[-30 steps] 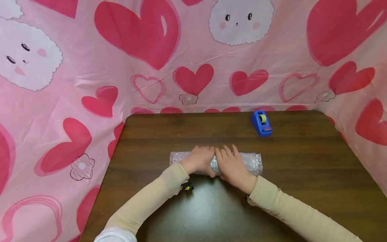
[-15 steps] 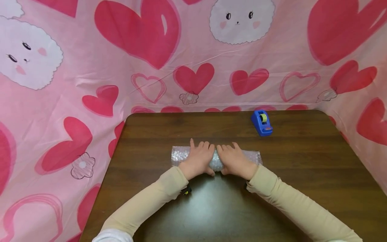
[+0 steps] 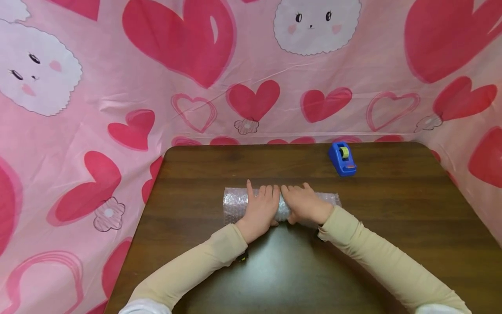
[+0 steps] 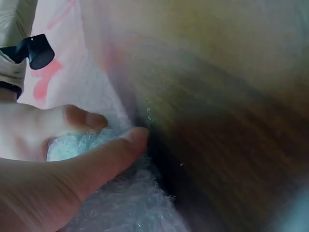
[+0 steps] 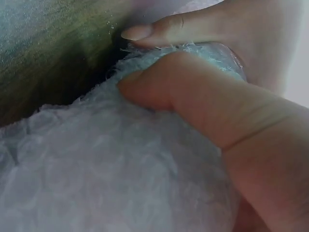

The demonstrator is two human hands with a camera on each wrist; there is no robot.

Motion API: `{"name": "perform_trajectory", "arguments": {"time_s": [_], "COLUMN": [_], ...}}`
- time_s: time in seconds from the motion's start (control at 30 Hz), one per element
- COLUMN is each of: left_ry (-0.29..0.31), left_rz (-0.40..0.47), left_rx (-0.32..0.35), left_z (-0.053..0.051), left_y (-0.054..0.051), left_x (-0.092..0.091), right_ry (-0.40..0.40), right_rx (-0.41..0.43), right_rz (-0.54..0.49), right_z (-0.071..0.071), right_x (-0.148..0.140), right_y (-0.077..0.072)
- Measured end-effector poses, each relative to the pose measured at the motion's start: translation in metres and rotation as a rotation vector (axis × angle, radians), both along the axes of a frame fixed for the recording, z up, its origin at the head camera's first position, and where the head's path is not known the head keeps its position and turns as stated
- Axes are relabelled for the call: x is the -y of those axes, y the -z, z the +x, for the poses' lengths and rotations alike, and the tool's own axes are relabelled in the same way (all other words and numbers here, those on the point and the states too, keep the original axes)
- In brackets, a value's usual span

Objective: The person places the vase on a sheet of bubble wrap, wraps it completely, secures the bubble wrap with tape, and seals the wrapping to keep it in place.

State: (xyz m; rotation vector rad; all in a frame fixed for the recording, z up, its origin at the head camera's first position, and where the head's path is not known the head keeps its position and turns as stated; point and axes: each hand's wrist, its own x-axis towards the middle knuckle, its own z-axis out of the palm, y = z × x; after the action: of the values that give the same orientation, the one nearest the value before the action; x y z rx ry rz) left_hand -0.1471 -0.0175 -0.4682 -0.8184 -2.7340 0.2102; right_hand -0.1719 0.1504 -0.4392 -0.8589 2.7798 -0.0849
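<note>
A roll of clear bubble wrap [image 3: 234,206] lies crosswise on the brown table, something pale green-blue showing at its middle between the hands. My left hand [image 3: 262,210] grips the roll left of its middle, thumb on the near side and fingers over the top. My right hand [image 3: 305,204] grips it just to the right, the two hands nearly touching. In the left wrist view a thumb presses on the wrap [image 4: 130,203]. The right wrist view shows the right thumb against the wrap [image 5: 96,169]. Whatever is inside the roll is mostly hidden.
A blue tape dispenser [image 3: 343,159] with yellowish tape stands at the back right of the wooden table [image 3: 204,165]. Behind and beside the table hangs a pink cloth [image 3: 149,87] printed with hearts and white faces.
Both hands have shifted a little on the roll and its left end has moved slightly away from me. The left index finger now points up off the other fingers. Both hands still grip the wrap.
</note>
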Motion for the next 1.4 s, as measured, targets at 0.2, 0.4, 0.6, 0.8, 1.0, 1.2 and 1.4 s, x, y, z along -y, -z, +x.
{"name": "perform_trajectory", "arguments": {"time_s": [0.2, 0.4, 0.6, 0.8, 1.0, 1.2, 1.4], "left_ry": [0.016, 0.043, 0.044, 0.006, -0.031, -0.028, -0.015], "left_rz": [-0.004, 0.001, -0.018, -0.022, -0.031, 0.001, 0.035], "left_rx": [-0.012, 0.001, 0.014, 0.213, 0.509, 0.604, 0.518], "left_z": [-0.004, -0.006, -0.008, -0.021, -0.035, -0.042, -0.038], "left_y": [0.000, -0.002, -0.003, -0.015, -0.026, -0.027, -0.026], "left_x": [-0.001, -0.002, -0.002, -0.003, -0.002, 0.002, 0.003], "right_ry": [0.032, 0.033, -0.006, -0.020, -0.026, -0.062, -0.062], "right_rx": [0.061, 0.022, -0.168, -0.322, -0.397, -0.427, -0.365], "right_rz": [-0.008, -0.010, 0.005, -0.019, -0.021, -0.033, -0.045], "right_z": [-0.003, 0.000, 0.013, 0.025, 0.024, 0.016, 0.007], "right_x": [0.000, -0.003, -0.004, -0.005, -0.007, -0.007, -0.006], "right_y": [-0.004, -0.001, -0.001, 0.003, 0.016, 0.021, 0.016]}}
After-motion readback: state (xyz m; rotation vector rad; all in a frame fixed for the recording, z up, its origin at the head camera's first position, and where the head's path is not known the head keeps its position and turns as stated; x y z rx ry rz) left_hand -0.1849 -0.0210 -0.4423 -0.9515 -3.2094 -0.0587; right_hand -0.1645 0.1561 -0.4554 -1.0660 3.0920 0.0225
